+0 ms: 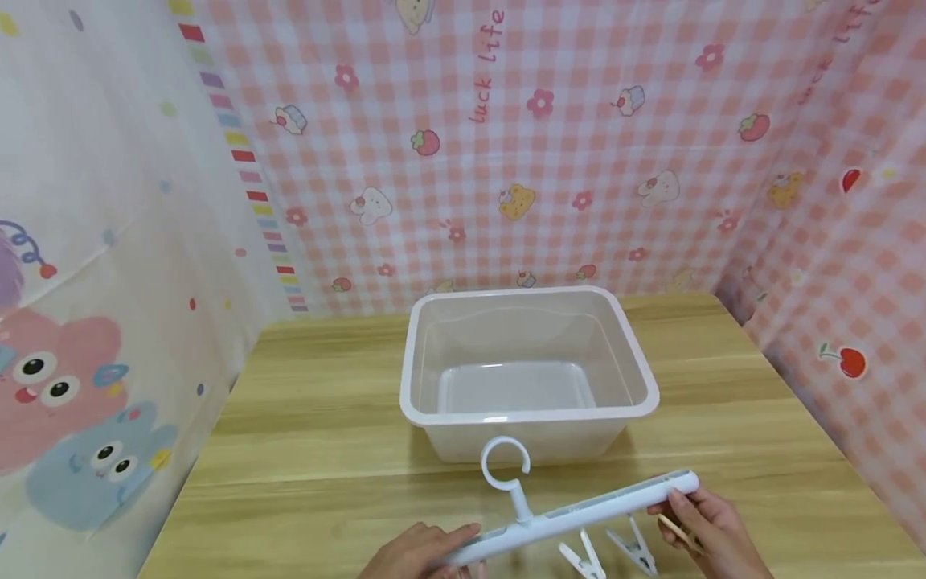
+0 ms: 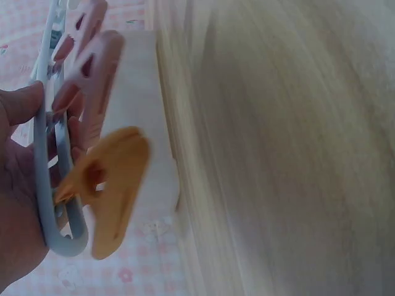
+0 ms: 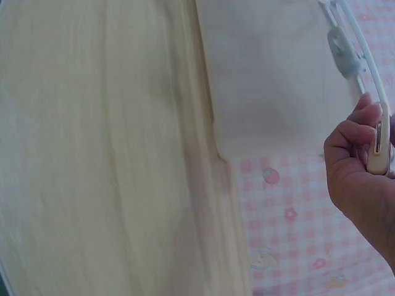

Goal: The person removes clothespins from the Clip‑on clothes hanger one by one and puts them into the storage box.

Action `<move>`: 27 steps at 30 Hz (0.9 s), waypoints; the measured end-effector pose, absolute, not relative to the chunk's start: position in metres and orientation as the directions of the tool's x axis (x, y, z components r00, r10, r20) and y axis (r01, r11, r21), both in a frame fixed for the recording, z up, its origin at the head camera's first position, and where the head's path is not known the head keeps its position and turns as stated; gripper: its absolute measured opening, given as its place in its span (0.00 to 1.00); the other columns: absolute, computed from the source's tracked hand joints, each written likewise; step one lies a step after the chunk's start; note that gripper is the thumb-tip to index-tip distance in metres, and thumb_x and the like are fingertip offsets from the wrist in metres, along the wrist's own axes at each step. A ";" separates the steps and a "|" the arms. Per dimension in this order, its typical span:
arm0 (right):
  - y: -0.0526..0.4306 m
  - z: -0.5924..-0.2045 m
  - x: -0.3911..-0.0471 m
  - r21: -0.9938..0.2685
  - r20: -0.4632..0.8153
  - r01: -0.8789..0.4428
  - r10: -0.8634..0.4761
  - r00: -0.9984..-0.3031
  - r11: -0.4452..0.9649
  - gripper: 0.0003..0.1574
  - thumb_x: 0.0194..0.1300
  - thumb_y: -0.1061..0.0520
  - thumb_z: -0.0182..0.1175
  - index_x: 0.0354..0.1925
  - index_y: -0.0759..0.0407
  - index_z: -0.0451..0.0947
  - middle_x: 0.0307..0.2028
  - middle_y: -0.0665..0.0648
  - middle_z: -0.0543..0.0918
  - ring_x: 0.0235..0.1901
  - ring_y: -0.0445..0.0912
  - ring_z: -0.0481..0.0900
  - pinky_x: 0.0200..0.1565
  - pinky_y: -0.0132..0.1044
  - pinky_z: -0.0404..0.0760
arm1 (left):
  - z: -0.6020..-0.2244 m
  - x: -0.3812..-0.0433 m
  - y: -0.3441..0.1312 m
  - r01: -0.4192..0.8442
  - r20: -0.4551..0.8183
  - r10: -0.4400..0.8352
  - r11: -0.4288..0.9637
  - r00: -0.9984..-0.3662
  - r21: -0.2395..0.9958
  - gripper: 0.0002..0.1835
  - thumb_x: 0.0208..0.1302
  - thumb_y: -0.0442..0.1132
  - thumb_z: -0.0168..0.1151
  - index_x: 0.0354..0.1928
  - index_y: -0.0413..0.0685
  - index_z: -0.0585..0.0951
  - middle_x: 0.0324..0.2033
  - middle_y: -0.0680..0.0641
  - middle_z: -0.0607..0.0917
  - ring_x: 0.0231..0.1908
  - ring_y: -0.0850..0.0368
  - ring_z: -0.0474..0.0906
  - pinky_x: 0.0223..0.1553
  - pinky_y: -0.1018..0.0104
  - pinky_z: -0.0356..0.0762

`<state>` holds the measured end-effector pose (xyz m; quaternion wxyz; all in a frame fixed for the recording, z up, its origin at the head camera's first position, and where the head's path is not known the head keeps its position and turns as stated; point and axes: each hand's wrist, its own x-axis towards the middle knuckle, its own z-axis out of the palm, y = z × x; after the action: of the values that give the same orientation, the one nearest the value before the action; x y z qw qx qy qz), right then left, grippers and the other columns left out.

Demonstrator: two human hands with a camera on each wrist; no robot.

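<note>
One cream bin (image 1: 571,438) is set on table (image 1: 304,450) — clip hanger (image 1: 579,515) clasped by left grip (image 1: 415,551) and right grip (image 1: 712,531).

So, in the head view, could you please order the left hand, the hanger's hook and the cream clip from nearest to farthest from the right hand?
From the right hand:
1. Cream clip: at its fingers.
2. Hook: left, standing up from the hanger.
3. Left hand: farthest left, holding the hanger's other end.

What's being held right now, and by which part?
A clip hanger, by its bar: left grip near one end, right grip at the other.
</note>
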<state>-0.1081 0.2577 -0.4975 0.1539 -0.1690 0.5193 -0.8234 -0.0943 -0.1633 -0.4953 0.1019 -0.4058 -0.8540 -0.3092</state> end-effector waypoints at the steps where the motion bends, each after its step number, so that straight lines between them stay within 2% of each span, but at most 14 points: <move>1: 0.257 -0.498 -0.108 -0.909 0.093 0.099 -0.430 -0.898 -0.405 0.29 0.84 0.60 0.32 0.53 0.46 0.81 0.44 0.42 0.87 0.35 0.33 0.78 0.36 0.24 0.73 | -0.496 -0.093 -0.162 0.750 0.425 0.621 0.490 -0.658 0.444 0.24 0.71 0.42 0.62 0.68 0.57 0.77 0.31 0.58 0.85 0.33 0.73 0.73 0.34 0.85 0.68; 3: 0.256 -0.497 -0.109 -0.915 0.042 0.139 -0.432 -0.901 -0.378 0.29 0.84 0.57 0.31 0.50 0.46 0.82 0.43 0.40 0.86 0.34 0.32 0.77 0.34 0.24 0.69 | -0.497 -0.091 -0.159 0.737 0.430 0.599 0.533 -0.676 0.416 0.25 0.69 0.43 0.64 0.67 0.64 0.78 0.29 0.61 0.81 0.30 0.77 0.69 0.31 0.89 0.63; 6: 0.254 -0.494 -0.111 -0.923 0.016 0.164 -0.460 -0.888 -0.349 0.32 0.85 0.54 0.28 0.48 0.47 0.82 0.41 0.39 0.85 0.32 0.33 0.76 0.31 0.33 0.57 | -0.496 -0.088 -0.156 0.709 0.440 0.558 0.597 -0.704 0.377 0.29 0.64 0.44 0.69 0.66 0.73 0.78 0.29 0.65 0.78 0.26 0.82 0.62 0.26 0.92 0.56; 9: 0.251 -0.492 -0.115 -0.918 0.039 0.175 -0.518 -0.854 -0.357 0.37 0.84 0.52 0.23 0.50 0.49 0.83 0.40 0.40 0.85 0.25 0.38 0.68 0.32 0.39 0.52 | -0.494 -0.088 -0.157 0.692 0.441 0.542 0.634 -0.716 0.346 0.32 0.60 0.47 0.72 0.66 0.78 0.77 0.30 0.66 0.77 0.23 0.83 0.57 0.25 0.92 0.52; 11: 0.247 -0.492 -0.116 -0.913 0.065 0.171 -0.545 -0.836 -0.371 0.38 0.84 0.52 0.21 0.53 0.49 0.83 0.39 0.40 0.84 0.23 0.45 0.59 0.29 0.40 0.51 | -0.492 -0.089 -0.161 0.693 0.428 0.549 0.627 -0.718 0.357 0.32 0.59 0.48 0.73 0.66 0.78 0.76 0.31 0.65 0.77 0.23 0.83 0.57 0.25 0.92 0.52; 13: 0.244 -0.492 -0.117 -0.903 0.100 0.159 -0.555 -0.826 -0.400 0.37 0.84 0.56 0.22 0.56 0.48 0.81 0.33 0.40 0.81 0.22 0.51 0.52 0.26 0.41 0.48 | -0.489 -0.089 -0.165 0.701 0.420 0.563 0.615 -0.712 0.363 0.33 0.59 0.48 0.73 0.67 0.76 0.76 0.31 0.64 0.77 0.23 0.82 0.57 0.25 0.91 0.54; 16: 0.240 -0.492 -0.119 -0.881 0.177 0.122 -0.557 -0.811 -0.458 0.34 0.83 0.62 0.25 0.57 0.49 0.79 0.24 0.48 0.66 0.21 0.52 0.45 0.22 0.42 0.42 | -0.484 -0.091 -0.170 0.719 0.428 0.580 0.598 -0.693 0.354 0.35 0.57 0.49 0.73 0.68 0.73 0.75 0.33 0.63 0.77 0.24 0.81 0.57 0.26 0.91 0.55; 18: 0.240 -0.492 -0.120 -0.860 0.220 0.117 -0.567 -0.794 -0.497 0.32 0.82 0.65 0.26 0.57 0.50 0.78 0.25 0.52 0.64 0.21 0.51 0.44 0.21 0.43 0.40 | -0.480 -0.092 -0.172 0.729 0.443 0.582 0.595 -0.682 0.339 0.35 0.56 0.50 0.73 0.69 0.72 0.75 0.34 0.63 0.77 0.25 0.81 0.57 0.27 0.92 0.55; 20: 0.240 -0.491 -0.120 -0.845 0.253 0.112 -0.576 -0.777 -0.523 0.32 0.82 0.66 0.26 0.58 0.52 0.78 0.26 0.51 0.68 0.22 0.52 0.46 0.23 0.43 0.41 | -0.477 -0.094 -0.173 0.738 0.463 0.582 0.598 -0.668 0.313 0.36 0.54 0.51 0.74 0.68 0.72 0.76 0.34 0.64 0.75 0.25 0.82 0.56 0.27 0.92 0.53; 23: 0.241 -0.489 -0.120 -0.847 0.269 0.103 -0.587 -0.763 -0.522 0.34 0.82 0.65 0.24 0.60 0.55 0.78 0.28 0.50 0.72 0.22 0.53 0.48 0.25 0.44 0.45 | -0.473 -0.095 -0.177 0.752 0.511 0.576 0.607 -0.638 0.255 0.37 0.51 0.43 0.75 0.66 0.70 0.78 0.32 0.65 0.74 0.24 0.82 0.53 0.26 0.92 0.50; 27: 0.237 -0.485 -0.121 -0.910 0.268 -0.002 -0.587 -0.764 -0.414 0.36 0.82 0.65 0.19 0.59 0.53 0.76 0.22 0.60 0.61 0.18 0.55 0.50 0.20 0.43 0.47 | -0.468 -0.096 -0.185 0.763 0.554 0.570 0.613 -0.607 0.206 0.45 0.36 0.28 0.70 0.64 0.67 0.80 0.32 0.64 0.75 0.24 0.80 0.53 0.25 0.91 0.49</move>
<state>-0.1209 0.2366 -0.4849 0.1853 -0.2892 0.5088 -0.7894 -0.0960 -0.1849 -0.4678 0.2233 -0.3830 -0.8698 -0.2166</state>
